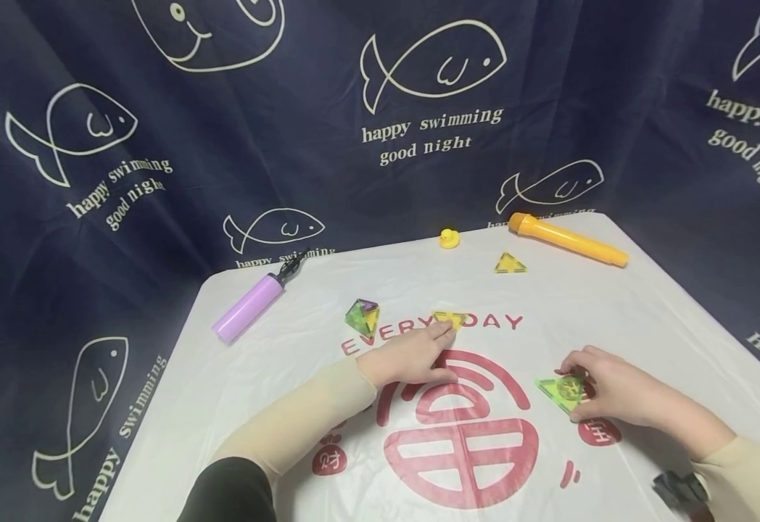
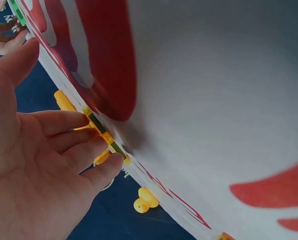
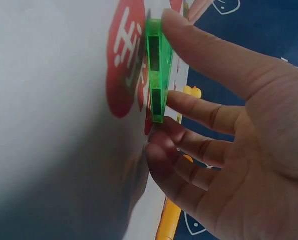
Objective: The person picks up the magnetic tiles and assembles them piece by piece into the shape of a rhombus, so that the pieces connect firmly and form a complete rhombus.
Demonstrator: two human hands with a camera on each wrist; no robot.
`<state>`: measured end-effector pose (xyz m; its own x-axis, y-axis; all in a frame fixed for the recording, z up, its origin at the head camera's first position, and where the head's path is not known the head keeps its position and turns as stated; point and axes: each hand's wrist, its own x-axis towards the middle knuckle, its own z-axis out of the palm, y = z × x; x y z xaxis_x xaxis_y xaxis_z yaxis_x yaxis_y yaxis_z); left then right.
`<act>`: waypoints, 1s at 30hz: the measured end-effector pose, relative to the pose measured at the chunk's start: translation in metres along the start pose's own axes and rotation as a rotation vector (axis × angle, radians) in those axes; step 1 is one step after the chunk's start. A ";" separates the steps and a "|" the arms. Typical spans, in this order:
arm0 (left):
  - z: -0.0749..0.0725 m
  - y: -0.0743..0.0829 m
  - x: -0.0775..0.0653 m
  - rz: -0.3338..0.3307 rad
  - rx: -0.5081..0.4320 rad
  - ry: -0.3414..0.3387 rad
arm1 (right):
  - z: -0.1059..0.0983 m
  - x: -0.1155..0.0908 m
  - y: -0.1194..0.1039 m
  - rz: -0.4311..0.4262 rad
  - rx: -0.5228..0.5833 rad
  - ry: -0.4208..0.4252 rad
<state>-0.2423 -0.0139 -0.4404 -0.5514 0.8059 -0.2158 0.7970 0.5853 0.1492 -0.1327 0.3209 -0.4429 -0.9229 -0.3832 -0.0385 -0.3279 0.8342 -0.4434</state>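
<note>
My left hand [image 1: 418,355] reaches over the printed cloth, and its fairly straight fingertips touch a yellow triangular magnetic tile [image 1: 448,317]. In the left wrist view that tile [image 2: 106,134] is seen edge-on at the fingertips, with the thumb held apart. On the right, my right hand [image 1: 621,388] pinches a green triangular magnetic tile [image 1: 555,392] between thumb and fingers, close to the table surface. The right wrist view has the green tile [image 3: 157,72] edge-on, thumb at one end and index finger at the other. Left of the yellow tile sits a joined green, purple and yellow tile shape [image 1: 362,317].
Another yellow triangular tile [image 1: 509,264] lies farther back, near a small yellow rubber duck [image 1: 449,238]. An orange tube [image 1: 569,240] lies at the back right edge. A purple hand pump [image 1: 249,307] with a black end lies left. A dark blue fish-print curtain [image 1: 328,167] hangs behind the table.
</note>
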 end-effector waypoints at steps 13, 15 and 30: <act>0.005 0.001 0.000 -0.018 -0.010 0.007 | -0.005 0.024 -0.002 0.060 -0.003 -0.012; 0.005 0.002 0.000 -0.023 0.004 0.008 | -0.007 0.034 -0.003 0.064 0.003 -0.020; 0.004 0.003 -0.002 -0.020 0.051 0.008 | -0.017 0.129 -0.008 0.057 0.082 -0.088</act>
<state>-0.2375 -0.0141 -0.4432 -0.5691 0.7949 -0.2105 0.7972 0.5960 0.0955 -0.2526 0.2720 -0.4291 -0.9169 -0.3727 -0.1427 -0.2545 0.8216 -0.5101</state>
